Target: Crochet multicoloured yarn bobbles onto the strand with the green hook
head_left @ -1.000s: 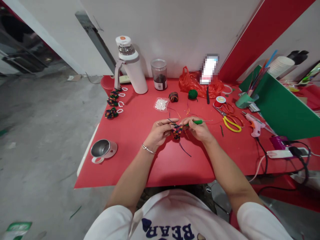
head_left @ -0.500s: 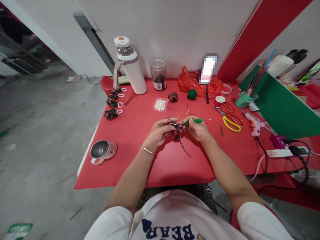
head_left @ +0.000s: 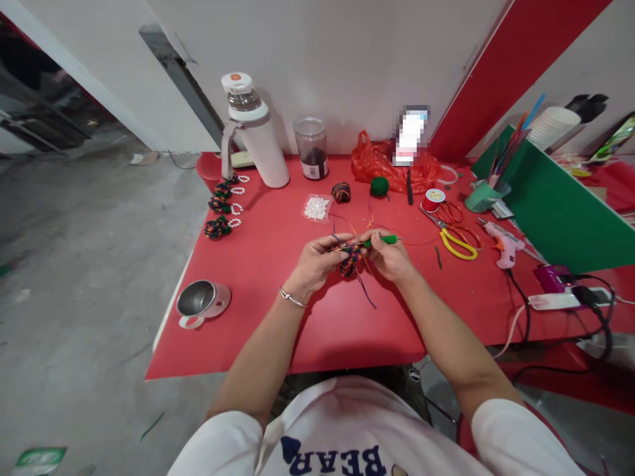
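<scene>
Left hand (head_left: 316,264) pinches a yarn piece (head_left: 349,260), right hand (head_left: 395,260) grips a green hook (head_left: 385,240); by the tabletop's (head_left: 278,320) far edge, 1 jar (head_left: 311,147) holds something dark.

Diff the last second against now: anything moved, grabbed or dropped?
Nothing taken or let go. Both hands only fidgeted in place: left hand still pinches the multicoloured yarn piece, right hand still holds the green-handled hook. Things on the red table stayed put; the view drifted slightly.
</scene>
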Tool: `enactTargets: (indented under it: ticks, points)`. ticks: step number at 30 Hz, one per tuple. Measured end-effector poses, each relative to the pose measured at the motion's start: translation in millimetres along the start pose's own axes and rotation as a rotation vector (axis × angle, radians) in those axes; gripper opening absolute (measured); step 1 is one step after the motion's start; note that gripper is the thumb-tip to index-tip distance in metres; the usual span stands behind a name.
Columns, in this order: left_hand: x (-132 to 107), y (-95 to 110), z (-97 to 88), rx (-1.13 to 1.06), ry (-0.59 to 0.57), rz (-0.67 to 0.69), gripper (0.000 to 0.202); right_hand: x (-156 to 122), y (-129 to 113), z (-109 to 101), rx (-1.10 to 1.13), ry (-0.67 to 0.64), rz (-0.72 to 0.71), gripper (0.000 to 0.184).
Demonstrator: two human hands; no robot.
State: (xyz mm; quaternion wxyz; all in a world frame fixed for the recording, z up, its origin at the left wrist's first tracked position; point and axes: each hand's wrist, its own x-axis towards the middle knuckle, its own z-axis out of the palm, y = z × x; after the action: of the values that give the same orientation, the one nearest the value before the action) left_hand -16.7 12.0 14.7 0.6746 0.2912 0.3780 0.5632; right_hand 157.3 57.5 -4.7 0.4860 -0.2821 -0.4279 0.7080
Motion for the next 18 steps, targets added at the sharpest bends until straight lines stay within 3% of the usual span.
enactTargets:
  ticks: [18]
  points:
    - [-3.3, 5.9, 4.4, 0.044, 0.058, -0.041, 0.033, 0.2, -3.1, -0.1, 0.006, -0.012, 0.009, 0.039]
